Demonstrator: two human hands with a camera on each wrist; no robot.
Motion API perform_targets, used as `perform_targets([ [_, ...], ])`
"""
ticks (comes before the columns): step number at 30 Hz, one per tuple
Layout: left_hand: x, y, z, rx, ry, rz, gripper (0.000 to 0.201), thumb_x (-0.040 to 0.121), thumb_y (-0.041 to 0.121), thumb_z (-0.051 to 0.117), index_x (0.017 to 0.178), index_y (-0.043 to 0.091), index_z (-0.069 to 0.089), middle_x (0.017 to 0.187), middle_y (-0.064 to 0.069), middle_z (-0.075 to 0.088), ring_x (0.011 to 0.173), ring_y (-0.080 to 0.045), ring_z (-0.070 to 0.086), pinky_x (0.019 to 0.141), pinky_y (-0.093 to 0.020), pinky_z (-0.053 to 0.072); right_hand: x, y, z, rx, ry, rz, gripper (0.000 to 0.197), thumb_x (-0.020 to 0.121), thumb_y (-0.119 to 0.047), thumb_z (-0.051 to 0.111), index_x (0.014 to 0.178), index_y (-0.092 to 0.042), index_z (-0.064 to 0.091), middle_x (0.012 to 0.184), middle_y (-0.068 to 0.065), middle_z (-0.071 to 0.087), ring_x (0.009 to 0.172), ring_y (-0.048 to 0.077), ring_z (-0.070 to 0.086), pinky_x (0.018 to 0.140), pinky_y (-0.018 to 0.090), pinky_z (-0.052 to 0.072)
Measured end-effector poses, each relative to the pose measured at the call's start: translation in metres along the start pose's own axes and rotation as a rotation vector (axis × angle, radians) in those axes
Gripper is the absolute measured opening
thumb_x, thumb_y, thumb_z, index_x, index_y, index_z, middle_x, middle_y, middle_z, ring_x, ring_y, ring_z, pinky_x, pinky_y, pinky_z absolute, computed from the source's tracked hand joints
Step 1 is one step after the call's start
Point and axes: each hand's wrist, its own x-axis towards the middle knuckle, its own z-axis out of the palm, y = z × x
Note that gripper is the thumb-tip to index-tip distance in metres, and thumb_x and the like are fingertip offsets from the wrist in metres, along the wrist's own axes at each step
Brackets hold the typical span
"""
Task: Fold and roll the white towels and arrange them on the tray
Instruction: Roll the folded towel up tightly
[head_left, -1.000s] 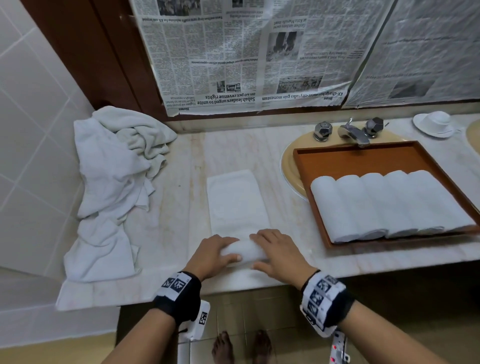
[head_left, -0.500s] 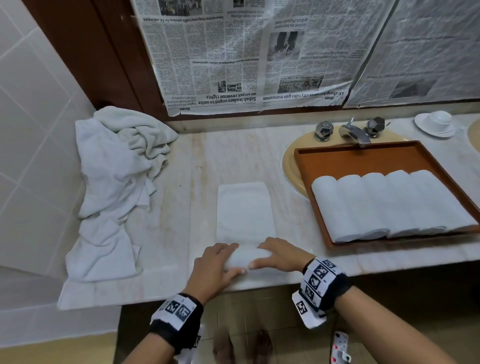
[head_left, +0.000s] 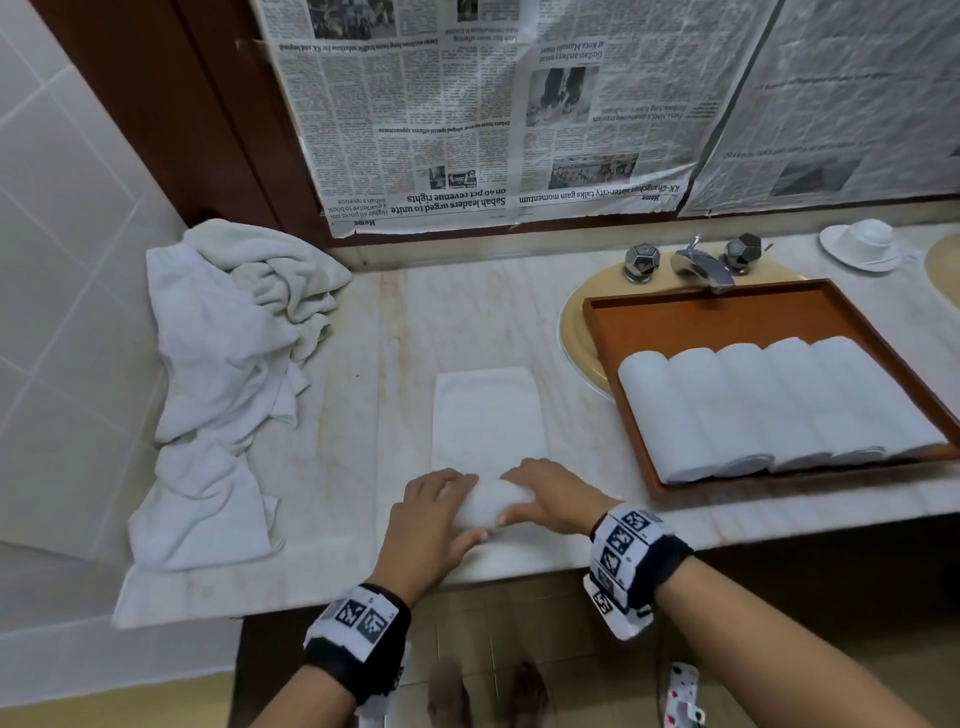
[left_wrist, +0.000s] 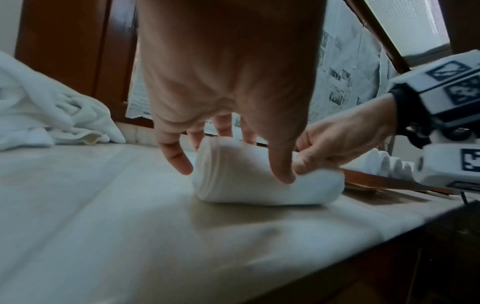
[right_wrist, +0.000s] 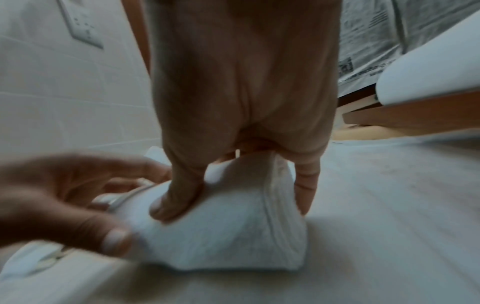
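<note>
A white towel lies on the marble counter as a narrow folded strip (head_left: 485, 415), its near end wound into a roll (head_left: 496, 503). My left hand (head_left: 436, 519) grips the roll's left end, thumb on the near side and fingers over the top. My right hand (head_left: 550, 493) grips the right end the same way. The left wrist view shows the roll (left_wrist: 259, 183) under my thumb; the right wrist view shows it (right_wrist: 233, 236) with my thumb pressed into it. To the right, a brown tray (head_left: 727, 312) holds several rolled towels (head_left: 779, 405) side by side.
A heap of loose white towels (head_left: 223, 364) lies on the left against the tiled wall. The tray sits over a beige basin (head_left: 574, 332) below a chrome tap (head_left: 698, 262). A white cup and saucer (head_left: 862, 241) stand far right. The counter edge runs just below my hands.
Both hands have wound the towel away from me. The roll has grown thicker and the flat strip beyond it has become shorter.
</note>
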Motion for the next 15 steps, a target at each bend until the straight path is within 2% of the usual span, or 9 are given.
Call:
perform_targets([
  [2,0.001,-0.001,0.0,-0.058,-0.023,-0.017,0.075,0.077,0.07,0.049,0.142,0.035,0.047,0.141,0.009,0.046,0.128,-0.017,0.038,0.103,-0.038,0.04,-0.002,0.002,-0.003,0.093,-0.031,0.005,0.05,0.09,-0.055,0.062,0.124,-0.018,0.063,0.122,0.002,0.062,0.114,0.02,0.053,0.101,0.036,0.039],
  [4,0.009,-0.008,-0.003,-0.168,-0.079,-0.052,0.07,0.075,0.067,0.063,0.137,0.037,0.053,0.134,0.011,0.054,0.122,-0.014,0.046,0.101,-0.032,0.04,-0.009,0.0,-0.001,0.136,0.006,0.034,0.049,0.096,-0.054,0.053,0.13,-0.019,0.061,0.129,0.001,0.062,0.12,0.02,0.053,0.103,0.034,0.038],
  [5,0.015,-0.011,-0.006,-0.226,-0.106,-0.063,0.069,0.072,0.067,0.067,0.133,0.037,0.058,0.129,0.011,0.059,0.118,-0.012,0.05,0.098,-0.028,0.04,-0.013,-0.003,0.001,0.084,0.051,0.048,0.048,0.099,-0.052,0.047,0.132,-0.019,0.059,0.132,0.002,0.06,0.123,0.022,0.052,0.103,0.035,0.038],
  [7,0.026,-0.012,-0.016,-0.322,-0.177,-0.095,0.064,0.07,0.063,0.076,0.127,0.036,0.064,0.121,0.012,0.064,0.109,-0.007,0.056,0.089,-0.015,0.039,-0.02,-0.011,0.009,-0.184,0.182,0.065,0.044,0.102,-0.047,0.041,0.133,-0.018,0.053,0.132,0.004,0.055,0.123,0.026,0.049,0.099,0.04,0.04],
  [9,0.035,-0.009,-0.026,-0.356,-0.251,-0.12,0.054,0.076,0.055,0.078,0.124,0.033,0.066,0.115,0.016,0.064,0.105,-0.004,0.056,0.08,-0.005,0.035,-0.025,-0.02,0.02,-0.395,0.24,0.043,0.055,0.097,-0.048,0.049,0.143,-0.019,0.04,0.14,0.004,0.045,0.128,0.028,0.042,0.101,0.043,0.038],
  [11,0.039,-0.007,-0.03,-0.343,-0.29,-0.123,0.05,0.082,0.055,0.072,0.125,0.032,0.066,0.114,0.018,0.062,0.106,-0.004,0.055,0.08,-0.008,0.035,-0.026,-0.024,0.029,-0.457,0.222,0.043,0.073,0.092,-0.048,0.058,0.151,-0.018,0.027,0.149,0.006,0.035,0.137,0.028,0.033,0.106,0.045,0.032],
  [12,0.038,-0.005,-0.03,-0.321,-0.3,-0.119,0.053,0.083,0.06,0.068,0.127,0.031,0.064,0.116,0.017,0.061,0.109,-0.006,0.055,0.084,-0.014,0.037,-0.024,-0.022,0.031,-0.457,0.217,0.046,0.074,0.092,-0.047,0.059,0.152,-0.018,0.026,0.149,0.006,0.035,0.138,0.028,0.032,0.107,0.044,0.031],
  [15,0.027,-0.001,-0.025,-0.089,-0.292,-0.086,0.08,0.073,0.08,0.054,0.138,0.034,0.052,0.135,0.01,0.051,0.125,-0.018,0.045,0.098,-0.034,0.041,-0.013,-0.01,0.022,-0.291,0.174,0.024,0.066,0.091,-0.047,0.062,0.147,-0.022,0.037,0.142,0.002,0.043,0.131,0.022,0.038,0.104,0.039,0.035],
])
